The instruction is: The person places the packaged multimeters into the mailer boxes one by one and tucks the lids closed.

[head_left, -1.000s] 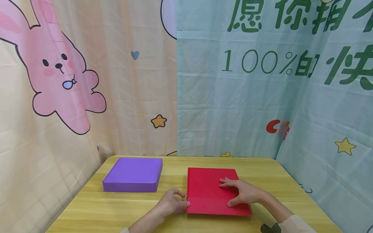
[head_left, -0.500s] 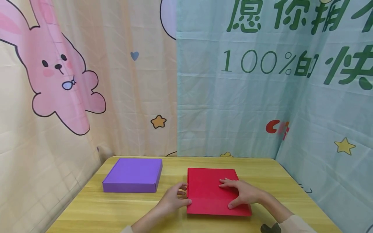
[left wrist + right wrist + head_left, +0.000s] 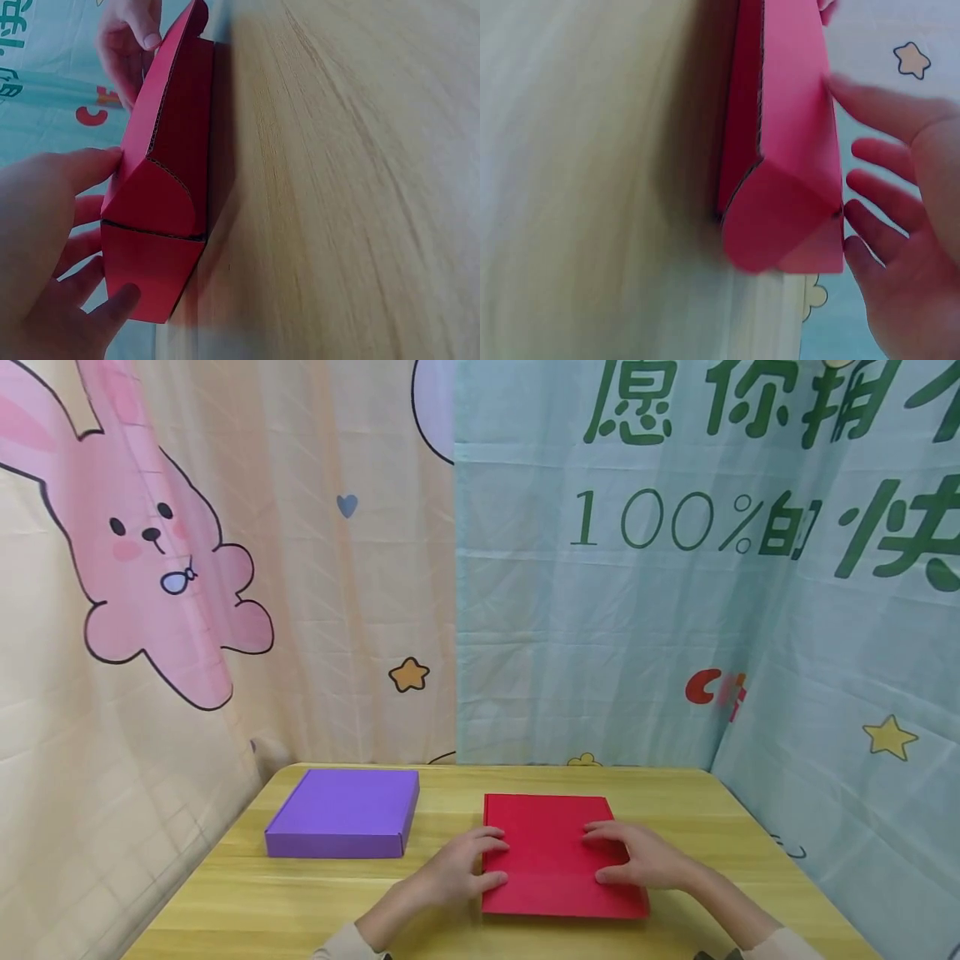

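A flat red cardboard box [image 3: 551, 852] lies on the table in the head view, its front flap jutting out unfastened toward the person. My left hand [image 3: 461, 867] reaches over the box's left edge, thumb and fingers spread apart. In the left wrist view the left thumb [image 3: 101, 163] touches the lid and the little finger lies against the box's side wall. My right hand [image 3: 645, 857] is at the lid's right edge, fingers loosely bent. The right wrist view has the right thumb [image 3: 885, 105] at the lid surface, the other fingers apart along the far side.
A closed purple box [image 3: 341, 814] sits at the back left of the wooden table [image 3: 285, 910]. Patterned curtains [image 3: 360, 568] hang behind the table and along both sides.
My left hand has moved from beside the box up and right onto its left edge. The right hand has shifted slightly right on the lid. Both boxes stay in place.
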A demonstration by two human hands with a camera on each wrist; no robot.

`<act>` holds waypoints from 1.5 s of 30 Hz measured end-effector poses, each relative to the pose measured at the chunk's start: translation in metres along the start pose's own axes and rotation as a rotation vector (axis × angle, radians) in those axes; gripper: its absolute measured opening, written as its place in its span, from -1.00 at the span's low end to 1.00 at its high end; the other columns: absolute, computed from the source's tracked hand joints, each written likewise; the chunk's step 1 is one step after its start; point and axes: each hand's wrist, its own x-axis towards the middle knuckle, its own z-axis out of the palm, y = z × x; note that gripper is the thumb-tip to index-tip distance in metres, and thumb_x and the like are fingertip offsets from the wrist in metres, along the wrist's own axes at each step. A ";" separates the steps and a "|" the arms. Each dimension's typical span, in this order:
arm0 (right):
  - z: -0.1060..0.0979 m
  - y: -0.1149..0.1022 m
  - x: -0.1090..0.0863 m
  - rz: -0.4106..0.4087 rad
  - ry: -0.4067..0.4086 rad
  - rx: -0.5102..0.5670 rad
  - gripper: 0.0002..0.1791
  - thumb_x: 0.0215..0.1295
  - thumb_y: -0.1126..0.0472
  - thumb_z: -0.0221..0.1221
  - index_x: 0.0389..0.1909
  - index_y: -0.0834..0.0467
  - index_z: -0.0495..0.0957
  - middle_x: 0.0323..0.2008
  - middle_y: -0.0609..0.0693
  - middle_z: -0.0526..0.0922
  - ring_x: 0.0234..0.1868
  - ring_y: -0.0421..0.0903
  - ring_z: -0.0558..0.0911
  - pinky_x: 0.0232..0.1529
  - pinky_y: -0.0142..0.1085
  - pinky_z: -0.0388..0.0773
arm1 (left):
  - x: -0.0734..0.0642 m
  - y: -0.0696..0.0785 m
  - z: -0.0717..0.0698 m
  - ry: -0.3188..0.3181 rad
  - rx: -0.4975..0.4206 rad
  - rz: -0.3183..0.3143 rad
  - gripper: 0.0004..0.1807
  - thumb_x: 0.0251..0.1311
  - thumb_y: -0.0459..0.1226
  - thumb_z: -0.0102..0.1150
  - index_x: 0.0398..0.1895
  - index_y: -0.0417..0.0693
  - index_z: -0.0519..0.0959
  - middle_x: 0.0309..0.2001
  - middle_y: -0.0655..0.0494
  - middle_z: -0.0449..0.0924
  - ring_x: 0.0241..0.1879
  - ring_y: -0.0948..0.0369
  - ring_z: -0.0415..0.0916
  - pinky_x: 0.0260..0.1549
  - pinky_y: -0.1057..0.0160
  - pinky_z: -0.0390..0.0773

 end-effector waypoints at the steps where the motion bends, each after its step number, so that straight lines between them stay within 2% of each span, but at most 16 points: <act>1: -0.001 0.000 -0.003 0.004 0.021 -0.014 -0.40 0.23 -0.01 0.45 0.24 0.16 0.62 0.29 0.16 0.52 0.30 0.32 0.44 0.12 0.12 0.59 | 0.000 0.000 -0.001 -0.004 -0.006 -0.003 -0.51 0.33 -0.08 0.35 0.24 -0.10 0.62 0.35 0.04 0.47 0.34 0.01 0.40 0.29 0.04 0.45; 6: -0.005 0.003 -0.020 0.059 0.108 -0.063 -0.44 0.21 0.01 0.48 0.12 0.27 0.65 0.15 0.20 0.59 0.16 0.30 0.55 0.05 0.11 0.64 | 0.002 -0.004 -0.003 -0.007 -0.032 0.000 -0.53 0.33 -0.09 0.35 0.22 -0.09 0.63 0.35 0.04 0.46 0.34 0.02 0.39 0.29 0.07 0.46; 11: -0.005 0.006 -0.034 0.095 0.144 -0.029 -0.44 0.17 0.07 0.51 0.06 0.36 0.65 -0.01 0.14 0.64 -0.13 0.06 0.67 -0.14 -0.11 0.72 | 0.003 -0.006 -0.001 -0.015 -0.054 0.016 -0.55 0.33 -0.10 0.34 0.19 -0.13 0.65 0.34 0.01 0.47 0.35 0.03 0.38 0.30 0.12 0.44; 14: -0.003 0.009 -0.041 0.107 0.144 0.000 -0.44 0.19 0.10 0.50 0.05 0.43 0.63 -0.09 0.12 0.70 -0.22 -0.03 0.70 -0.22 -0.23 0.71 | 0.003 -0.007 0.001 -0.018 -0.063 0.021 -0.55 0.33 -0.10 0.33 0.18 -0.14 0.65 0.34 0.01 0.47 0.35 0.03 0.38 0.30 0.13 0.44; 21: 0.005 0.013 -0.052 0.229 0.096 0.119 -0.47 0.26 0.08 0.45 0.03 0.45 0.65 -0.16 0.07 0.74 -0.19 -0.01 0.70 -0.19 -0.26 0.70 | 0.002 -0.006 0.002 -0.017 -0.074 0.006 -0.53 0.32 -0.07 0.33 0.19 -0.12 0.65 0.34 0.05 0.46 0.35 0.05 0.37 0.30 0.11 0.43; 24: 0.009 0.014 -0.057 0.251 0.088 0.164 -0.52 0.31 0.10 0.41 0.04 0.41 0.66 -0.15 0.03 0.73 -0.16 0.00 0.68 -0.17 -0.28 0.67 | 0.002 -0.006 0.002 -0.015 -0.075 0.001 -0.53 0.30 -0.06 0.34 0.19 -0.10 0.66 0.34 0.05 0.46 0.34 0.05 0.37 0.29 0.10 0.45; 31: 0.018 0.009 -0.061 0.391 0.074 0.254 -0.42 0.35 -0.04 0.36 0.13 0.38 0.64 -0.06 0.06 0.72 -0.08 -0.01 0.63 -0.03 0.03 0.67 | 0.001 -0.005 0.003 -0.006 -0.085 0.013 -0.53 0.32 -0.07 0.33 0.20 -0.11 0.65 0.34 0.02 0.47 0.33 0.03 0.38 0.29 0.07 0.46; 36: 0.020 0.009 -0.062 0.421 0.068 0.365 -0.42 0.40 0.00 0.32 0.15 0.44 0.60 -0.06 0.07 0.71 -0.11 -0.02 0.62 -0.08 -0.06 0.70 | 0.000 -0.005 0.003 -0.003 -0.107 0.038 -0.54 0.32 -0.08 0.33 0.19 -0.14 0.65 0.33 -0.03 0.47 0.31 0.00 0.41 0.25 0.11 0.49; 42: 0.022 0.008 -0.060 0.500 0.077 0.457 -0.42 0.45 0.03 0.28 0.13 0.52 0.57 -0.07 0.11 0.71 -0.11 -0.04 0.63 -0.06 -0.08 0.71 | 0.000 -0.005 0.004 -0.003 -0.110 0.023 -0.52 0.30 -0.06 0.32 0.19 -0.13 0.65 0.33 -0.01 0.47 0.31 0.02 0.40 0.24 0.15 0.50; 45: 0.022 0.008 -0.060 0.513 0.079 0.482 -0.42 0.47 0.04 0.26 0.11 0.55 0.57 -0.08 0.15 0.72 -0.11 -0.04 0.65 -0.04 -0.09 0.71 | 0.000 -0.005 0.004 -0.007 -0.116 0.005 -0.51 0.30 -0.06 0.32 0.20 -0.13 0.65 0.33 0.02 0.46 0.32 0.06 0.38 0.24 0.16 0.49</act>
